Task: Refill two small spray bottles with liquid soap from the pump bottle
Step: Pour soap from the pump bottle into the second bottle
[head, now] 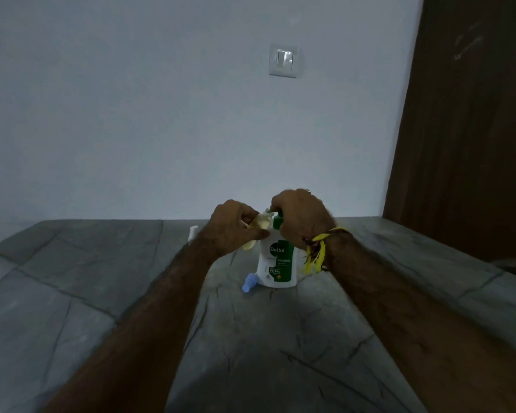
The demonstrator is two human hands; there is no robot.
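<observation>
One pump bottle (pixel 277 263), white with a green Dettol label, stands upright on the grey stone counter (pixel 102 278), nearer its far edge by the wall than the near one. The right hand (pixel 300 217) is curled over the green pump head, hiding it. The left hand (pixel 236 226) pinches a small pale yellow spray bottle (pixel 259 226) against the pump's neck, tilted; its mouth is hidden by the fingers. One pale blue cap (pixel 248 286) lies on the counter touching the pump bottle's base on the left. A small white thing (pixel 193 233) shows behind the left wrist, mostly hidden; what it is cannot be told. A yellow thread band (pixel 318 251) circles the right wrist. One wall switch (pixel 283 60) sits above; a brown door (pixel 471 114) stands at the right.
</observation>
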